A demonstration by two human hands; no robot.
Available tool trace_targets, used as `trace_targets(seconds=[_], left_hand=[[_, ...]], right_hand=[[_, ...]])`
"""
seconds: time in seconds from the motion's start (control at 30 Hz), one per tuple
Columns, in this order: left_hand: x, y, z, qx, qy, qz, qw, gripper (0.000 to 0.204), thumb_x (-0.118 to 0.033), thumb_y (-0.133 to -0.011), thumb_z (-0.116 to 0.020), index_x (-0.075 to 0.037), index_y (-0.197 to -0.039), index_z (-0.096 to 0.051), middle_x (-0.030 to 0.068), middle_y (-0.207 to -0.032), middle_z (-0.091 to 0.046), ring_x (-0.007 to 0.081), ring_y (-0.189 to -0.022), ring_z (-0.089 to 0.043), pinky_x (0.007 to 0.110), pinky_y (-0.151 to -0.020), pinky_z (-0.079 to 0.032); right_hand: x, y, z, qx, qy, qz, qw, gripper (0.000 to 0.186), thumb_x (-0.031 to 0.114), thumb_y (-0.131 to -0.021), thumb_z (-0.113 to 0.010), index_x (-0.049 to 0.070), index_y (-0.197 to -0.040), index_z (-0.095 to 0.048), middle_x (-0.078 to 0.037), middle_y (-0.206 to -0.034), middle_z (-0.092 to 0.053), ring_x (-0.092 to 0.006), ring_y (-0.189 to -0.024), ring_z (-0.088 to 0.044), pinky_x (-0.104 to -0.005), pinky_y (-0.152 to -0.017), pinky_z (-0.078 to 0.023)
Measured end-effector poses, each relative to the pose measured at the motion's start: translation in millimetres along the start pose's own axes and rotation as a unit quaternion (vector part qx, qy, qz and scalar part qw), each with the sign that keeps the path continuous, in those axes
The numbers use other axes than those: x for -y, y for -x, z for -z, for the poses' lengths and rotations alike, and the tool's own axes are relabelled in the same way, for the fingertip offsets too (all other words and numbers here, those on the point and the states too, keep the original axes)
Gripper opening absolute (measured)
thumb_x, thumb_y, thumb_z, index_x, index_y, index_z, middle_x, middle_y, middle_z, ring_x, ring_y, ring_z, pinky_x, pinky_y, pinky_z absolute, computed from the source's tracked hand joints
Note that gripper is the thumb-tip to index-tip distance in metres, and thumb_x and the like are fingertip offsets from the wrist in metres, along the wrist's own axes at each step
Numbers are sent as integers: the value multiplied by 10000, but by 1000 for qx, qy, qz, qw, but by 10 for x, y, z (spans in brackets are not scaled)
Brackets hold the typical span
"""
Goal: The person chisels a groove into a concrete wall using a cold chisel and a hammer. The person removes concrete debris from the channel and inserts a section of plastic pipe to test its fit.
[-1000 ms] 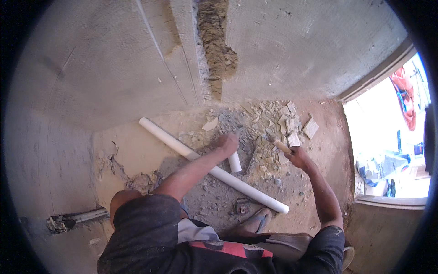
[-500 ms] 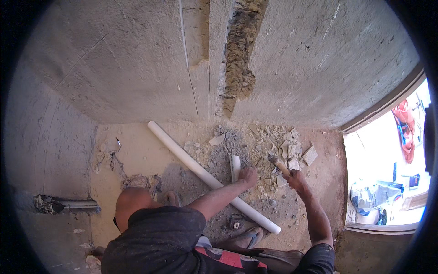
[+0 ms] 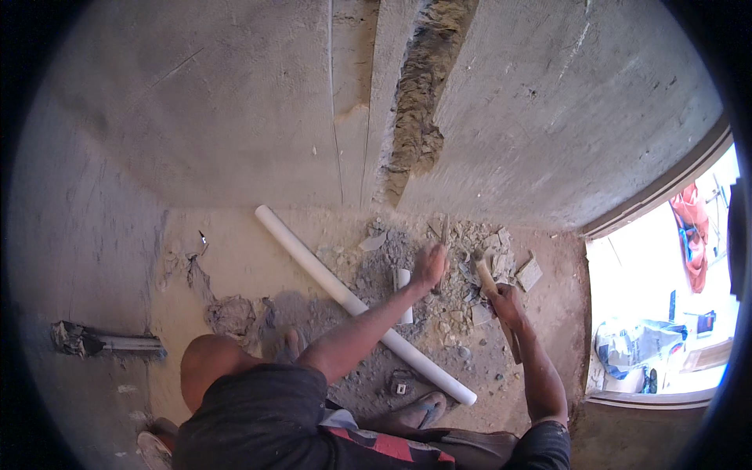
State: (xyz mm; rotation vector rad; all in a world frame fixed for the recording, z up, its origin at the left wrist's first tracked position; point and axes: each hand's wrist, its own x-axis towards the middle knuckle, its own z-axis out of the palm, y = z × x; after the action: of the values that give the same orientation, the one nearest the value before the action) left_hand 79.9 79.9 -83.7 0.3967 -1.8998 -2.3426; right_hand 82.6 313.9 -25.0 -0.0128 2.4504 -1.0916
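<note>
My left hand (image 3: 428,267) is closed around a slender grey chisel (image 3: 446,227), whose ends show above and below the fist. It is over the rubble, just above a short white pipe piece (image 3: 404,305). To its right, my right hand (image 3: 506,302) grips a hammer (image 3: 485,274) by its pale wooden handle. The hammer's head is up and left of the fingers, among the broken pieces, and the handle's end runs back along my forearm. A long white pipe (image 3: 313,266) lies slantwise on the floor, passing beneath my left forearm.
Broken plaster (image 3: 529,272) and grey rubble cover the floor below a rough groove (image 3: 415,117) chopped into the wall. A bent head (image 3: 211,364) and dark shirt (image 3: 258,415) are at lower left. A sandalled foot (image 3: 423,411) is beside the pipe's near end. An opening (image 3: 627,282) is at right.
My left hand has moved up toward the wall, and the chisel now shows in it. The hammer has shifted slightly right, with its handle now showing behind my right hand.
</note>
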Motion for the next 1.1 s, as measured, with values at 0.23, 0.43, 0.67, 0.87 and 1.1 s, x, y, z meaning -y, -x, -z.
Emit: trace_targets(seconds=[0.23,0.43,0.67,0.87,1.1], left_hand=[[-1319,-188,241,20,168,18,985,294,-352,-916,-452,-68,-918,-531,24,-590,-520,121,-442,-468,266,-413,-386],[-1806,-323,454,43,160,-12,986,287,-363,-893,-516,-80,-927,-545,10,-594,-536,96,-438,-479,246,-394,-386],[-1879,-456,521,63,181,-14,981,281,-340,-901,-508,-61,-880,-538,30,-582,-536,112,-433,-484,256,-402,-393],[-1947,-499,642,84,231,11,969,258,-342,-891,-525,-84,-907,-534,15,-578,-520,99,-394,-449,242,-347,-361],[-1814,-481,522,104,281,18,954,262,-340,-884,-537,-79,-895,-541,7,-594,-516,98,-476,-483,239,-445,-393]], right_hand=[[830,171,34,13,-61,77,995,218,211,-845,-589,26,-733,-559,8,-573,-492,-71,-454,-443,-248,-420,-363],[1385,389,24,16,-77,97,992,246,229,-826,-616,-13,-862,-586,-13,-639,-525,-89,-517,-467,-275,-453,-387],[1624,686,41,-84,15,172,981,278,231,-777,-646,-21,-876,-581,-59,-636,-527,-149,-571,-495,-322,-535,-421],[1774,902,-5,-106,44,218,969,248,213,-791,-649,-4,-871,-557,-14,-629,-525,-72,-513,-492,-246,-455,-405],[2134,1162,-87,-105,21,249,963,241,181,-738,-676,-6,-857,-583,-82,-661,-556,-127,-590,-505,-296,-550,-436]])
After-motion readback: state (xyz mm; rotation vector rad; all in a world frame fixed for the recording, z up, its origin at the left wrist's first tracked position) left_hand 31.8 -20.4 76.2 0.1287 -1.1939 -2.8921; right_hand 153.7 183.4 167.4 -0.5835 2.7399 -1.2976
